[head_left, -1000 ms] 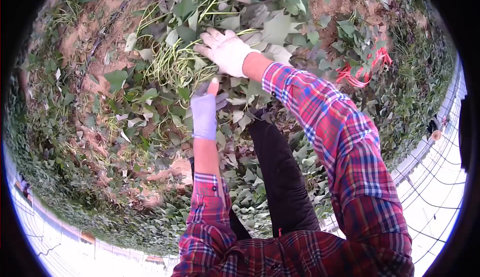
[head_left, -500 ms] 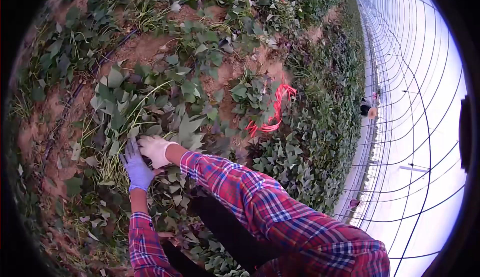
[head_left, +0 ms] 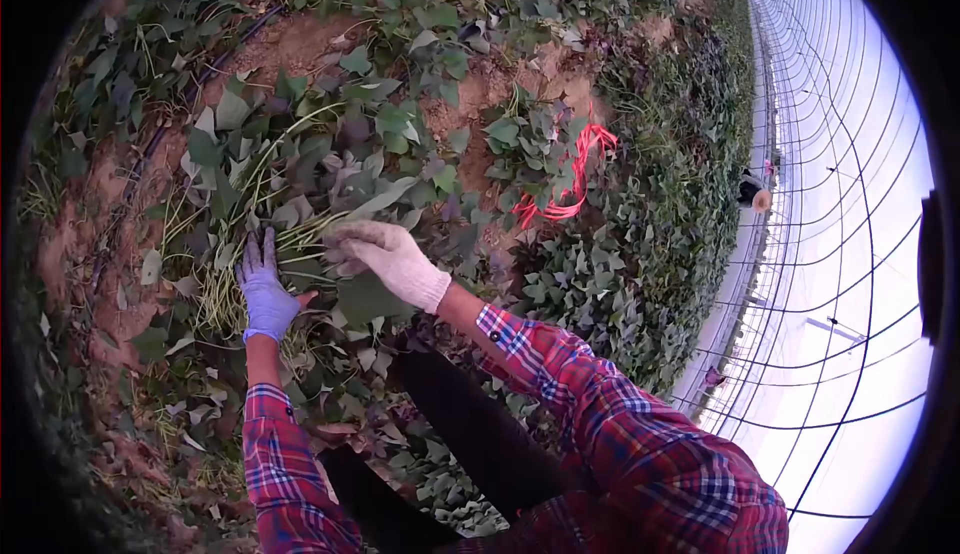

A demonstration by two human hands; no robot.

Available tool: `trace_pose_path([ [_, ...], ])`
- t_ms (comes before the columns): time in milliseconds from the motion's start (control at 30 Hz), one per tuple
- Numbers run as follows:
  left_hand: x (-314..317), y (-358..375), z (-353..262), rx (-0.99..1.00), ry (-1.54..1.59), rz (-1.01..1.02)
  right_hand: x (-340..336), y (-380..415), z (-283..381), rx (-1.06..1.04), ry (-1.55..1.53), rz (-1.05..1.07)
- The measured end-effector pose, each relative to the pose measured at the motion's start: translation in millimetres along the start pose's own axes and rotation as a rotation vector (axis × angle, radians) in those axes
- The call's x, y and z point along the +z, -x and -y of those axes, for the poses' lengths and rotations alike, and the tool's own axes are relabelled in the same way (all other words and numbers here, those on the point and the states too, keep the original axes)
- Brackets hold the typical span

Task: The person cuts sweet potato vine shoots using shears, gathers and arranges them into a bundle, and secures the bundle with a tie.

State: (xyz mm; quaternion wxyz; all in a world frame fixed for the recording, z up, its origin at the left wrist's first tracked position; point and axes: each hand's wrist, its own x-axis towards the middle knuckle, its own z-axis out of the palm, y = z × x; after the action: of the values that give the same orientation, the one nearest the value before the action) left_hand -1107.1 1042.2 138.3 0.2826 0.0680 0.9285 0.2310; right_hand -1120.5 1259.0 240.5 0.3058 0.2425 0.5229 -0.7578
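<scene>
My left hand (head_left: 265, 291), in a purple glove with dirty fingertips, lies spread on a pile of cut leafy vines (head_left: 225, 279). To its right, my right hand (head_left: 385, 256), in a white knitted glove soiled at the fingers, is closed around some green vine stems (head_left: 300, 239). These stems run left from its fingers toward the pile. Broad leaves hang under and beside the right hand and hide part of what it grips.
Red string (head_left: 578, 184) lies on the plants to the right of the hands. A dark drip hose (head_left: 150, 154) crosses bare soil at the left. A person (head_left: 757, 194) is far off near the greenhouse frame (head_left: 830, 254).
My right hand has moved right, away from my left hand, and stems now stretch from its fingers. My left hand stays on the pile. The view has shifted slightly.
</scene>
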Motion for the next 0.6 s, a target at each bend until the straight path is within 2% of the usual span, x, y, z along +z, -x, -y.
trace_pose_path([
  [67,3.7,1.4,28.4,0.01,0.08,0.003,-14.5,40.0,-15.0,0.177,0.013,-0.069],
  [100,4.1,-6.5,37.3,0.048,0.133,-0.028,-30.2,57.2,-24.4,0.148,0.043,-0.079],
  [133,3.2,-9.2,45.5,0.085,0.187,-0.06,-44.4,73.9,-39.7,0.207,0.117,-0.162],
  [200,6.2,-28.3,47.2,0.096,0.235,-0.078,-91.1,94.0,-82.3,0.392,0.086,-0.291],
  [267,14.7,-33.6,49.1,0.133,0.248,-0.098,-119.4,113.1,-138.9,0.487,0.086,-0.319],
  [300,18.1,-36.1,50.2,0.131,0.248,-0.095,-128.0,113.7,-164.5,0.542,0.0,-0.305],
  [367,9.2,-43.9,56.5,0.172,0.344,-0.101,-112.6,94.1,-169.7,0.572,0.1,-0.354],
  [400,4.3,-46.7,57.8,0.17,0.396,-0.075,-107.2,84.3,-185.0,0.517,0.121,-0.426],
  [500,1.6,-49.6,61.4,0.124,0.659,0.037,-123.7,47.7,-225.1,0.56,0.321,-0.472],
  [567,-1.6,-50.5,68.1,0.069,0.744,0.085,-126.4,40.5,-235.5,0.677,-0.118,-0.721],
  [600,-4.3,-50.0,70.1,0.043,0.779,0.104,-132.2,30.5,-252.9,0.725,-0.184,-0.857],
])
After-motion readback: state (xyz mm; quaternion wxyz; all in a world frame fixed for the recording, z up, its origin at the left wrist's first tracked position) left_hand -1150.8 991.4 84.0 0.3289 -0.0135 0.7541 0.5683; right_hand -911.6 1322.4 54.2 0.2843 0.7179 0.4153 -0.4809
